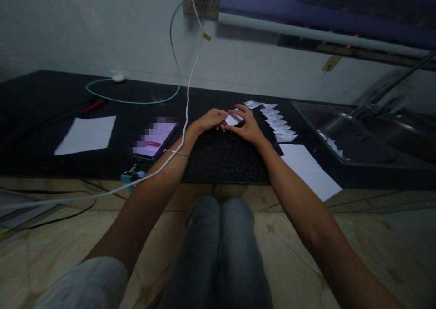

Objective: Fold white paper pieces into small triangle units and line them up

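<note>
Between my two hands, over the black countertop (228, 163), is a small piece of folded white paper (233, 118). My left hand (211, 119) grips its left side, fingers curled together. My right hand (248, 126) holds the other side, thumb below and fingers above. Part of the paper is hidden behind the fingers. Just right of my right hand, several folded white paper boats (275, 120) stand in a row. A stack of white paper sheets (306, 168) lies nearer me, under my right forearm and past the counter's front edge.
Left of my arm lies a lit phone (155, 141), with another white sheet (89, 134) farther left. A white cable (187, 109) crosses my left forearm, and a teal cable (136, 102) loops behind. At right is a metal sink (357, 138) with white paper scraps (334, 147) in it.
</note>
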Motion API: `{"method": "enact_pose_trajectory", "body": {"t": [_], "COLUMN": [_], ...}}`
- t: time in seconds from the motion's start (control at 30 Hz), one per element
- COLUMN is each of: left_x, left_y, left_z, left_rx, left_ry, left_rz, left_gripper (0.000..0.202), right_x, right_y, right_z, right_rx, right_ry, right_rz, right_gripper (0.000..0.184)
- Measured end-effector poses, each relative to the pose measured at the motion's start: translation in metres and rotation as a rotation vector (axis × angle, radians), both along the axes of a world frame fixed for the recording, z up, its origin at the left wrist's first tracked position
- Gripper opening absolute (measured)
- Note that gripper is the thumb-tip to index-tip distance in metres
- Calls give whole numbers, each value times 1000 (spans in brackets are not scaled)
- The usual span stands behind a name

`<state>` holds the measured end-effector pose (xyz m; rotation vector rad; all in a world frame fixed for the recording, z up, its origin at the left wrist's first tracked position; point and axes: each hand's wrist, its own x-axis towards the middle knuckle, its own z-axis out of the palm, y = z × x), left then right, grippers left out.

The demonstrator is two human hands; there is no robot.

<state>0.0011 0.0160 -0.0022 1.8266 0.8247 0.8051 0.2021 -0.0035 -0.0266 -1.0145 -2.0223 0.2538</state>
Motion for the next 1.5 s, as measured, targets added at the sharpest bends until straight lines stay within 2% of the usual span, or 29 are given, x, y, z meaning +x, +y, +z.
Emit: {"method": "enact_pose_trajectory", "body": {"t": [0.2,0.37,0.77,0.9,1.07,1.27,1.5], "left_x": [-4,-6,-6,-5,0,6,8], "left_y": [4,-5,-8,-9,-11,-13,-15], "left_z": [-3,2,6,7,7,6,9], "left_rx": [-47,-96,-27,24,61,135,158], "left_ry": [-14,-27,64,86,102,113,113], "left_rz": [-34,-12,-117,-180,-189,-204,-192], "left_gripper": [22,25,39,43,50,44,45], "right_x": [2,2,4,1,-1,-1,-1], "right_y": [2,5,12,9,5,1,3], "right_z": [0,1,0,2,4,7,5], "right_rx": [-28,30,164,157,172,121,106], "right_ry": [96,133,228,216,198,153,184], "right_rz": [25,29,-38,-33,-56,-138,-163], "right_gripper": [55,41,40,39,39,43,41]}}
